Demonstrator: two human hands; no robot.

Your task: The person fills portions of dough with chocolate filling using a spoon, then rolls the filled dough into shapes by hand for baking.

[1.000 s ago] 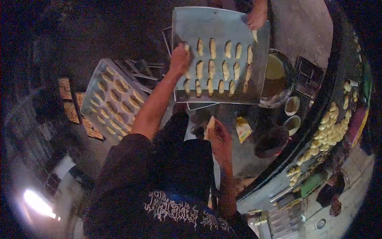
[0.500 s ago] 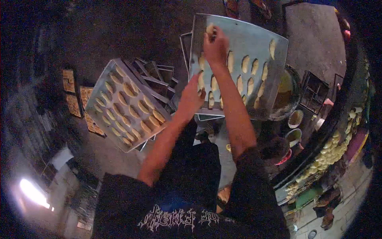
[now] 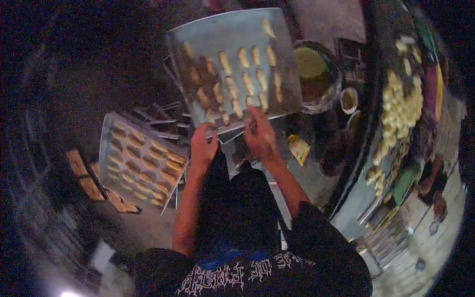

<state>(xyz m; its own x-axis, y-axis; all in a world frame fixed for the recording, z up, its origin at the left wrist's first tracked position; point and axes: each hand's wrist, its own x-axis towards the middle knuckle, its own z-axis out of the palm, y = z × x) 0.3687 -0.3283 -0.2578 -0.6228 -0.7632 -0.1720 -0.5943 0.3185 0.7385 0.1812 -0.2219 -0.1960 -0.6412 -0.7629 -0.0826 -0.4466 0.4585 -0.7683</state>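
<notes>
Rows of long pale dough pieces (image 3: 248, 83) lie on a large metal tray (image 3: 198, 35) in front of me. At the tray's near edge, my left hand (image 3: 204, 143) has its thumb and fingers curled close to a dough piece; whether it grips anything is blurred. My right hand (image 3: 261, 132) is beside it on the right, its fingertips at a dough piece near the same edge, with a gap between thumb and fingers. The far left part of the tray holds fewer pieces.
A second tray (image 3: 106, 141) full of dough pieces is at the left, near metal racks (image 3: 163, 119). Right of the large tray stand a round tub (image 3: 316, 74) and a small bowl (image 3: 349, 99). Pale dough lumps (image 3: 398, 111) cover a surface at the right, with a person (image 3: 438, 193) beyond.
My right hand has come back from the tray's far left to its near edge. My left hand has drawn back toward me. The view has turned, shifting both trays leftward.
</notes>
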